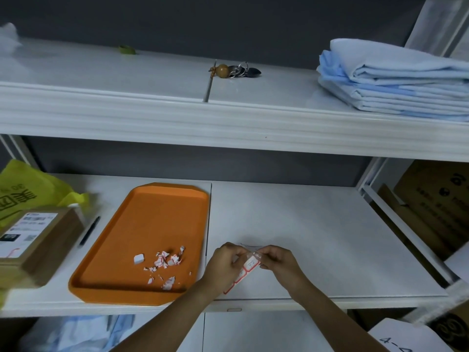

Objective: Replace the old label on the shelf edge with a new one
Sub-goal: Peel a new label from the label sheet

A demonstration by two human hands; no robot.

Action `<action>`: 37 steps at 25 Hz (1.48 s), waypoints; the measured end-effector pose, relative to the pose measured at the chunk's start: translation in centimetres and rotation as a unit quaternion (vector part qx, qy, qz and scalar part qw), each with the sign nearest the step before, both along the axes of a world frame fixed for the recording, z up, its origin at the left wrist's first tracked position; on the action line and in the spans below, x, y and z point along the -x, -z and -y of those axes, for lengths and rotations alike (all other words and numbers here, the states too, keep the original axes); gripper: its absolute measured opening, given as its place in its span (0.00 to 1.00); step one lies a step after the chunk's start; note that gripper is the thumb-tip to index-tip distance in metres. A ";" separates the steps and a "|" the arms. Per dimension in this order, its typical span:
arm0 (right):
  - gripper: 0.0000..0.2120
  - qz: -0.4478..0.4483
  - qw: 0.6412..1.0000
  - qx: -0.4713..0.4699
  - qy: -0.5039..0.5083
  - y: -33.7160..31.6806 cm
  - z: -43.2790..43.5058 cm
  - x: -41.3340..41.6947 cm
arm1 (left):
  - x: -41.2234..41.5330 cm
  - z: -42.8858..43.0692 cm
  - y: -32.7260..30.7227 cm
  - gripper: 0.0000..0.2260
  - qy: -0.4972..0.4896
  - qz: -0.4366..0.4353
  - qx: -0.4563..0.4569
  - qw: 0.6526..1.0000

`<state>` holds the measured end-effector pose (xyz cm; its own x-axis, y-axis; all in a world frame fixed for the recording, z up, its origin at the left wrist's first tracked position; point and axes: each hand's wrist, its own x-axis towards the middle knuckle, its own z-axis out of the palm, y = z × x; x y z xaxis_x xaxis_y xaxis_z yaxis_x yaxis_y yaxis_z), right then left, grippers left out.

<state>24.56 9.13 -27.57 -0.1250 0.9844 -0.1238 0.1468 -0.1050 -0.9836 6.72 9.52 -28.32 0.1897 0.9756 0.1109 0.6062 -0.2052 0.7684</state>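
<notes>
As hands [223,262] [278,260] pinch, rectangular labels [250,264] slant.

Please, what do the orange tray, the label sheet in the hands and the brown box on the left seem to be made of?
Orange tray: probably moulded plastic, matte, with a smooth raised rim in one piece.
Label sheet: thin paper, white with red borders; it curves limply where it is held.
Brown box: cardboard by its look, dull brown, with a printed white shipping label stuck on top.
</notes>
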 end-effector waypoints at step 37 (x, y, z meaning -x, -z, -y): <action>0.15 0.120 0.989 0.041 0.078 -6.2 2.3 1.9 | 0.6 1.9 -3.0 0.04 -0.102 0.200 -0.072 0.972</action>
<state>22.69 6.87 -21.41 0.0696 0.9749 -0.2115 0.3502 -0.2224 -0.9099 6.10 7.59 -25.34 -0.0917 0.9573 0.2742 0.3043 -0.2352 0.9231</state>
